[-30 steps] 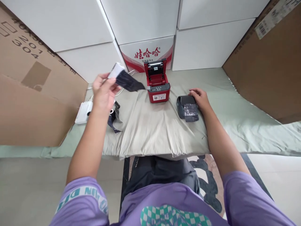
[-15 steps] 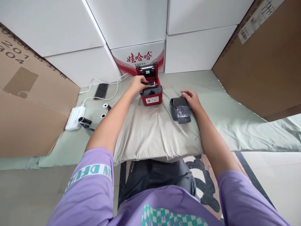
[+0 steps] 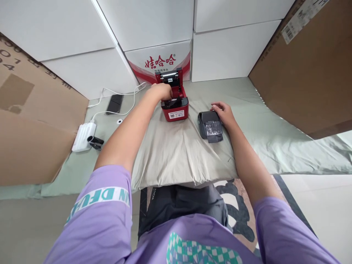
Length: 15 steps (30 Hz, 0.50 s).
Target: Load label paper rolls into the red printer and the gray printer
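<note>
A red and black label printer (image 3: 176, 114) stands on the cloth with its lid raised, a white sticker on its front. My left hand (image 3: 164, 91) reaches into it from the left, fingers bent down and closed on a black ribbon roll (image 3: 172, 101), mostly hidden under the fingers and the printer's edge. My right hand (image 3: 223, 113) lies loosely beside a small dark portable printer (image 3: 206, 118), its fingers extended at the back right corner, not gripping it. A dark strip with a printed label hangs over the front of this smaller printer.
To the left are a white power bank (image 3: 84, 137) with a white cable (image 3: 132, 106), a black phone (image 3: 114, 104), a black roll (image 3: 95, 141) and another roll end (image 3: 119, 121). Cardboard boxes (image 3: 35, 146) (image 3: 299, 84) flank the cloth-covered surface; white cartons (image 3: 220, 55) stand behind.
My left hand has moved deeper into the red printer with the black ribbon roll, its fingers now turned downward. My right hand stays by the smaller printer. The view has shifted slightly.
</note>
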### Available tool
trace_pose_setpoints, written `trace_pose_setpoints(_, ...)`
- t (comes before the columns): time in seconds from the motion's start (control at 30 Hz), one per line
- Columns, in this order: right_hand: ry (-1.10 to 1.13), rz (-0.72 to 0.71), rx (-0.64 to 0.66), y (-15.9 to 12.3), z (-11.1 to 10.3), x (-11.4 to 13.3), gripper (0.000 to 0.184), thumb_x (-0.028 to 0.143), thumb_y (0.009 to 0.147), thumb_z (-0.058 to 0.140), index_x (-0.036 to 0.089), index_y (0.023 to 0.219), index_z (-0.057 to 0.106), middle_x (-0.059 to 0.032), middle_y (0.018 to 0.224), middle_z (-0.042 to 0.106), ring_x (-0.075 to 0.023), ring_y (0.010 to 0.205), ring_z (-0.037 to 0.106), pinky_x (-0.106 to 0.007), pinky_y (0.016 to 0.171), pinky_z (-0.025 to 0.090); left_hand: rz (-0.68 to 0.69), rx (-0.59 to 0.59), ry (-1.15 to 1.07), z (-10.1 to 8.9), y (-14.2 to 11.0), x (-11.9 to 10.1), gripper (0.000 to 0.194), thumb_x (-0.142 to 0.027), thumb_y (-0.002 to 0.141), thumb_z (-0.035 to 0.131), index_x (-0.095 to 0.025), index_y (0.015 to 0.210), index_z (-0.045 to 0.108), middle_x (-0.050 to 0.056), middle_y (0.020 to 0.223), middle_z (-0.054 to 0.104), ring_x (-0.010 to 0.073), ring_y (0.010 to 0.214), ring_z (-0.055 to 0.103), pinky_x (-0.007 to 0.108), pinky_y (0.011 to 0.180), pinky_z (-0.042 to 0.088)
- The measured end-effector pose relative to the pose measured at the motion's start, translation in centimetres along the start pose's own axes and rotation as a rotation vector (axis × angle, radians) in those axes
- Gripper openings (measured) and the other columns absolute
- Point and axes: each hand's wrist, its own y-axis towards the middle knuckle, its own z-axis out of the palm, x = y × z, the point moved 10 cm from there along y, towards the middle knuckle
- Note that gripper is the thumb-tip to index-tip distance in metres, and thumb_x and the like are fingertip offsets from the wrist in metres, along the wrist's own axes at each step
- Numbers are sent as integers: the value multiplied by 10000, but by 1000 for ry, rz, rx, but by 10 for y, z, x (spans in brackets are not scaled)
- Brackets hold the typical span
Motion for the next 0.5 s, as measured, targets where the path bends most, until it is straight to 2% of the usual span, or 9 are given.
trace_pose_setpoints(0.1,-8,-4,1,0,-1,0,470,648,806,700,221,1000,726,-85,936,776,-290,952,742,-489,969,569,23,-268,-109,-32,-11,-7,312,-426,909,630,-275,1149,763,88,1170,746,358,1294,563,490,1071,410)
trace_pose_setpoints(0.17,-18,-7,6,1,0,0,479,654,808,700,220,1009,731,-85,933,777,-288,958,738,-487,973,570,61,-456,-170,-51,-22,-9,395,-492,1008,489,-300,1296,678,46,1318,705,311,1414,433,498,1155,338)
trace_pose_setpoints(0.2,-22,-8,8,1,0,0,484,658,807,702,221,1012,733,-84,929,777,-289,963,736,-487,975,569,83,-510,-181,-55,-26,-10,423,-495,1036,439,-304,1370,614,13,1392,672,277,1452,368,503,1203,283)
trace_pose_setpoints(0.27,-21,-6,6,1,0,-1,492,667,803,705,223,1011,733,-83,920,777,-291,972,732,-489,981,566,117,-535,-184,-54,-29,-11,454,-480,1063,389,-284,1456,503,-45,1476,622,219,1465,307,514,1265,180)
trace_pose_setpoints(0.33,-8,2,-2,1,-1,-2,496,675,797,706,225,1006,731,-83,925,776,-291,968,733,-491,982,565,135,-523,-198,-49,-32,-10,460,-480,1074,341,-255,1445,495,-60,1454,646,192,1434,347,515,1277,147)
trace_pose_setpoints(0.4,1,6,-4,1,-1,-2,498,675,792,707,223,1000,730,-85,937,773,-290,961,734,-491,983,562,150,-532,-229,-46,-41,-10,491,-514,1078,282,-251,1367,578,-40,1375,706,199,1396,428,491,1256,201)
trace_pose_setpoints(0.5,-15,2,14,0,0,0,494,670,800,704,223,1006,730,-85,936,771,-293,968,732,-487,983,558,190,-531,-255,-40,-62,-13,554,-546,1073,259,-245,1248,690,41,1314,747,251,1331,558,450,1164,343)
